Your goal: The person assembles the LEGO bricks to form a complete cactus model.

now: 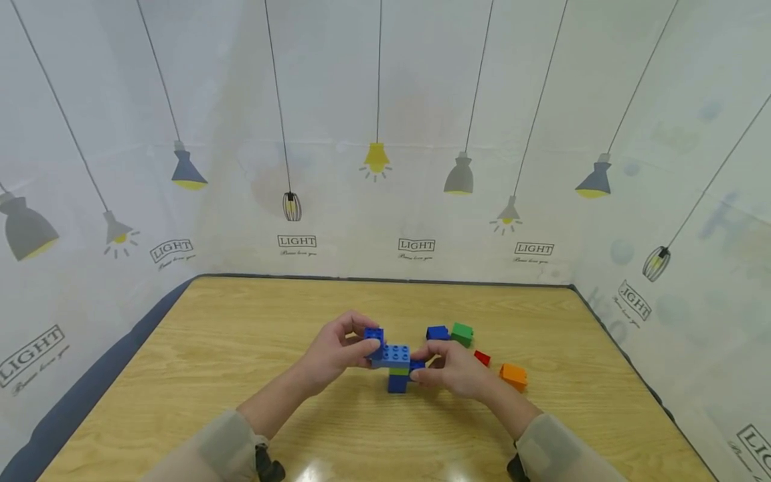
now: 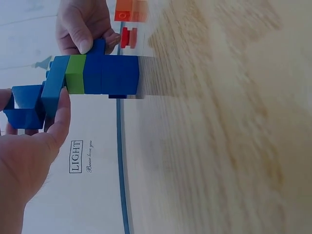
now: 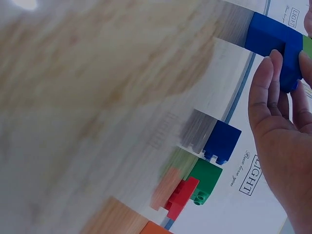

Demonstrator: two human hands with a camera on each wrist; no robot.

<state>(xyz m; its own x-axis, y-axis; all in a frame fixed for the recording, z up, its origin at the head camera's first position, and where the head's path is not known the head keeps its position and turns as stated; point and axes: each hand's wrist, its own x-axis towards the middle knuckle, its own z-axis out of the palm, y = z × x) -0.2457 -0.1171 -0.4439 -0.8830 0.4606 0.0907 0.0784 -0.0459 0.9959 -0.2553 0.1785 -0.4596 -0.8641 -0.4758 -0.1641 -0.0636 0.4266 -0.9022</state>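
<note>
A small structure of toy building blocks stands on the table in front of me. Its dark blue base (image 1: 397, 384) carries a lime green block (image 1: 399, 371), topped by a lighter blue block (image 1: 396, 353) with studs. My left hand (image 1: 331, 355) pinches a dark blue block (image 1: 374, 333) at the structure's upper left end, with one finger against the lighter blue block in the left wrist view. On the other side, my right hand (image 1: 460, 371) grips a dark blue block (image 3: 291, 66) that juts from the structure's side between thumb and fingers.
Loose blocks lie beyond and beside my right hand: a blue one (image 1: 437, 333), a green one (image 1: 462, 334), a red one (image 1: 482, 358) and an orange one (image 1: 513, 377). The wooden table (image 1: 241, 335) meets a printed cloth wall (image 1: 337, 134) along its back edge.
</note>
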